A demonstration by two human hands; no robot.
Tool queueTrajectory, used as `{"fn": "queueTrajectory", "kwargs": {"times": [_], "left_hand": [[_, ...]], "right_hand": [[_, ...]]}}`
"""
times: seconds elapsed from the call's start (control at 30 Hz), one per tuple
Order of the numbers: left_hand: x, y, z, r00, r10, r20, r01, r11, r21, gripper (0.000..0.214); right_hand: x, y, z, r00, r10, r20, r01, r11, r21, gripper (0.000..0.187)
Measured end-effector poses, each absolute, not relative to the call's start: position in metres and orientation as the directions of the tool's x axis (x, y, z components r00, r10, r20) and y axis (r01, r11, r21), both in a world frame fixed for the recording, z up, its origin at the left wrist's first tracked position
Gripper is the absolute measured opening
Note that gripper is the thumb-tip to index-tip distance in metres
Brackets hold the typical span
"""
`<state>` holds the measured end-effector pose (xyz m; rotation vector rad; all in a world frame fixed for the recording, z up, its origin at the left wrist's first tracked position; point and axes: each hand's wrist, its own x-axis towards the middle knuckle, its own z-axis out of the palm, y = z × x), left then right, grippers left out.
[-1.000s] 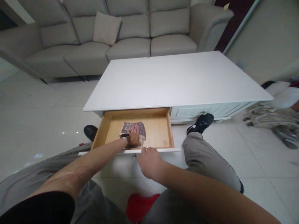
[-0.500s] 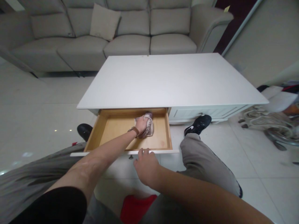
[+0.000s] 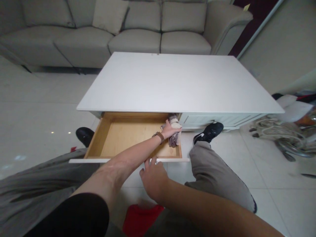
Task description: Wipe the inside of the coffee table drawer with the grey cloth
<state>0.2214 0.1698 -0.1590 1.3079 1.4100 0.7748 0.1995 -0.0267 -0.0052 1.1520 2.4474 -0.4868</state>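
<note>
A wooden drawer (image 3: 123, 133) stands pulled out from a white coffee table (image 3: 172, 82). My left hand (image 3: 170, 129), with a brown watch on the wrist, is closed on a patterned cloth (image 3: 174, 138) pressed against the drawer's right inner wall near the back corner. My right hand (image 3: 153, 176) rests on the drawer's white front panel (image 3: 98, 160), fingers curled over its top edge near the middle. The remaining drawer floor is bare wood.
A grey sofa (image 3: 123, 29) with a cushion (image 3: 108, 14) stands behind the table. My legs in grey trousers and black shoes (image 3: 209, 131) flank the drawer. A red item (image 3: 138, 219) lies on the tiled floor. Clutter with cables (image 3: 278, 128) sits at right.
My left hand has swept the cloth from the drawer's middle to its right wall, bunching it up. My right hand has stayed on the drawer front.
</note>
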Motion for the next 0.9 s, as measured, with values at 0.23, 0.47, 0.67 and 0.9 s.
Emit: {"fn": "queueTrajectory", "kwargs": {"times": [0.23, 0.47, 0.67, 0.9], "left_hand": [[0.212, 0.167, -0.155, -0.016, 0.988, -0.151, 0.320, 0.148, 0.936, 0.024], [0.225, 0.177, -0.145, 0.284, 0.945, 0.163, 0.432, -0.278, 0.858, 0.055], [0.208, 0.169, -0.133, 0.590, 0.796, 0.136, 0.541, -0.514, 0.666, 0.058], [0.193, 0.116, -0.109, 0.919, 0.394, -0.008, 0.348, -0.801, 0.488, 0.065]], "right_hand": [[0.199, -0.028, -0.007, -0.599, 0.635, -0.487, 0.766, 0.632, -0.118, 0.038], [0.200, -0.026, -0.003, -0.586, 0.608, -0.536, 0.772, 0.619, -0.143, 0.040], [0.199, -0.026, -0.006, -0.598, 0.625, -0.501, 0.767, 0.627, -0.133, 0.040], [0.197, -0.027, -0.014, -0.595, 0.622, -0.509, 0.770, 0.623, -0.138, 0.041]]}}
